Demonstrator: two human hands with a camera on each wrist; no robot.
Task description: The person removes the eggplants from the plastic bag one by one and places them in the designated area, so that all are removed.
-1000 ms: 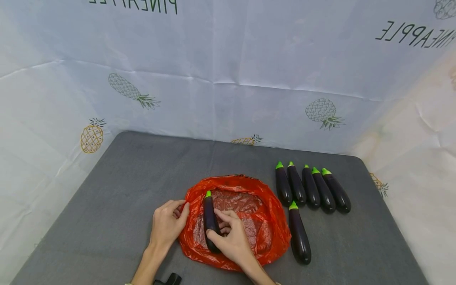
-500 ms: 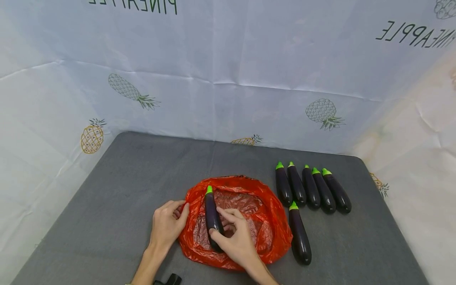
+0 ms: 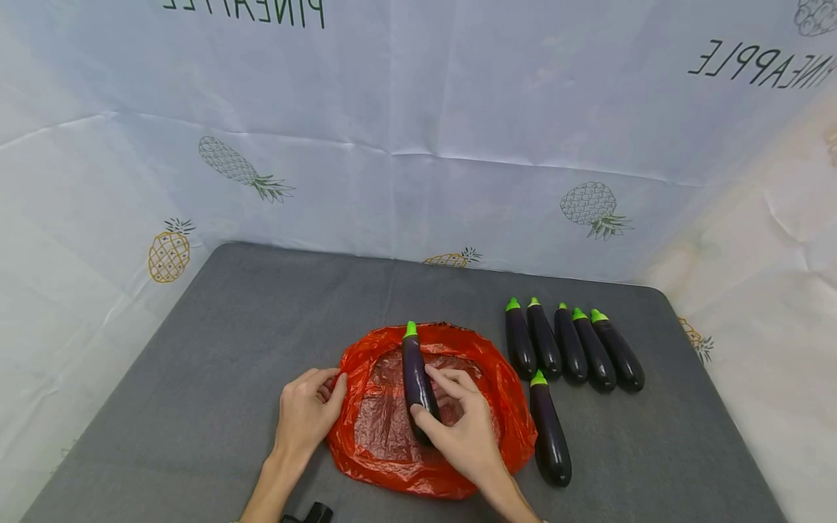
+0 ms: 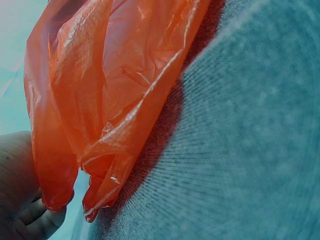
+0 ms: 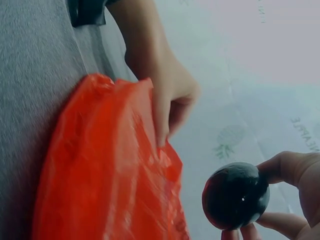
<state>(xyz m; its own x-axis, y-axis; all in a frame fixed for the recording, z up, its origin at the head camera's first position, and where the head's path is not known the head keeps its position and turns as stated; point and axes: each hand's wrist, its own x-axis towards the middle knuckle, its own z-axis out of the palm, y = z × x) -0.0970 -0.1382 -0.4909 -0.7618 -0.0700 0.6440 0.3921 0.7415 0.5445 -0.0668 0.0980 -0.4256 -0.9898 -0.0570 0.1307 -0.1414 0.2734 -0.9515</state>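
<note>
A red plastic bag [image 3: 386,472] stands open on the table, its rim spread in a wide ring. My left hand [image 3: 310,407] pinches the rim at its left side; the left wrist view has the bag's thin wall [image 4: 135,65] close up. Over the bag's mouth, my right hand [image 3: 464,425] holds a dark purple eggplant [image 3: 416,370] between thumb and fingers, green stem end pointing away. From the right wrist, the eggplant's round bottom end [image 5: 235,197] appears level with or above the rim. Its underside is hidden in the head view.
Several eggplants [image 3: 572,345] lie in a row at the back right of the grey table [image 3: 275,305]. One more eggplant [image 3: 551,436] lies just right of the bag. A small black object [image 3: 318,513] sits at the front edge. A pineapple-print cloth [image 3: 425,203] hangs behind.
My right hand has carried the eggplant right and away from me, from the bag's left side to over its middle. The left hand has stayed on the rim.
</note>
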